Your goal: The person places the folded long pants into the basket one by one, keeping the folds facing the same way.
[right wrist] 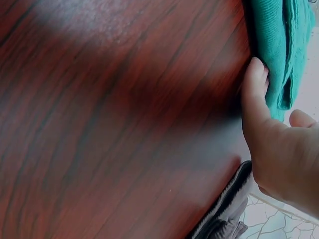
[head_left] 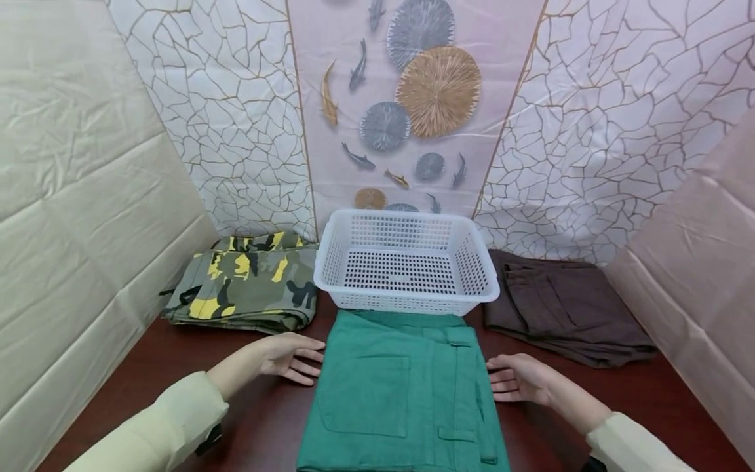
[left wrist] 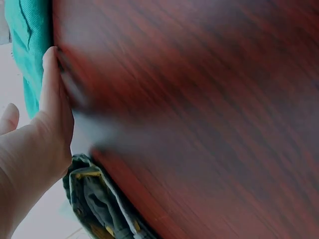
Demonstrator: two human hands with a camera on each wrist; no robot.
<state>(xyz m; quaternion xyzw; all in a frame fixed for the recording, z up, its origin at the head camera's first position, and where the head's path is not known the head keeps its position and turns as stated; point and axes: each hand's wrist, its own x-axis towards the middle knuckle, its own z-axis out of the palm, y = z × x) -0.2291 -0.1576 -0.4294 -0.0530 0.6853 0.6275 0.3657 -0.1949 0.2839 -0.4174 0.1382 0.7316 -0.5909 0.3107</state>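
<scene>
green trousers [head_left: 401, 393] — cut off at bottom edge | table [left wrist: 199, 99] — blurred in left wrist view

Green trousers [head_left: 401, 393] lie on a dark red-brown tabletop [head_left: 177, 367] (wood-grained), beside camouflage trousers [head_left: 248, 282], brown trousers [head_left: 566, 308] and a white basket [head_left: 406, 267].

Head view looks down over the table [head_left: 153, 367]; both wrist views skim its wood close-up, sharing the green trousers [head_left: 401, 393].

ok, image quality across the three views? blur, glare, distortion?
Head view: sharp, evenly lit, wide-angle warp bending the side walls; green trousers and white basket crisp. Left wrist view: tabletop smeared, pale glare beside the left hand. Right wrist view: soft focus, sheen on the wood, shadow near the right hand.
</scene>
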